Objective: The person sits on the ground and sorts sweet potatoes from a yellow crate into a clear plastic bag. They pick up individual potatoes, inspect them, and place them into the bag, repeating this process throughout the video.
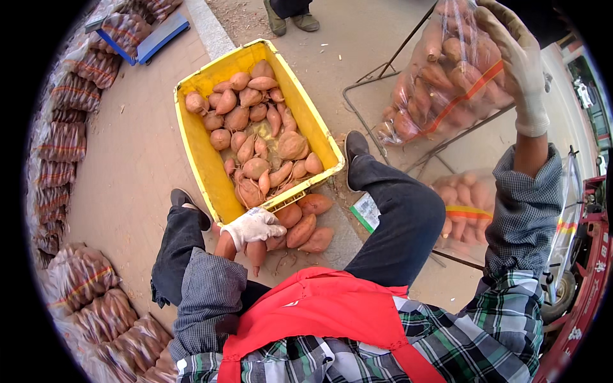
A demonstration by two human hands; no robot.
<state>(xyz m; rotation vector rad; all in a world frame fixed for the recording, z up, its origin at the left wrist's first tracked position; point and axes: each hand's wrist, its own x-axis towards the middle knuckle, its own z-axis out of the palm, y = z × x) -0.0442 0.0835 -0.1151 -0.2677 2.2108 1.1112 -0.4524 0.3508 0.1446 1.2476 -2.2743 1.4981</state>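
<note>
My left hand (255,226), in a white knit glove, is at the near rim of a yellow plastic crate (309,111). A sweet potato (256,253) shows just below its fingers; whether they grip it is hidden. Several larger sweet potatoes (302,230) lie on the ground beside the hand. Inside the crate are many sweet potatoes (238,118). My right hand (519,60), in a soiled white glove, is raised with its fingers extended against the upper side of a clear plastic bag (445,86) full of sweet potatoes. No object shows in that hand.
The bag rests against a metal frame (364,86). Another filled bag (462,206) stands behind my right knee. Filled bags (62,141) line the left side, near a blue platform scale (163,38). A person's shoes (292,23) stand beyond the crate. A red vehicle (586,268) is at right.
</note>
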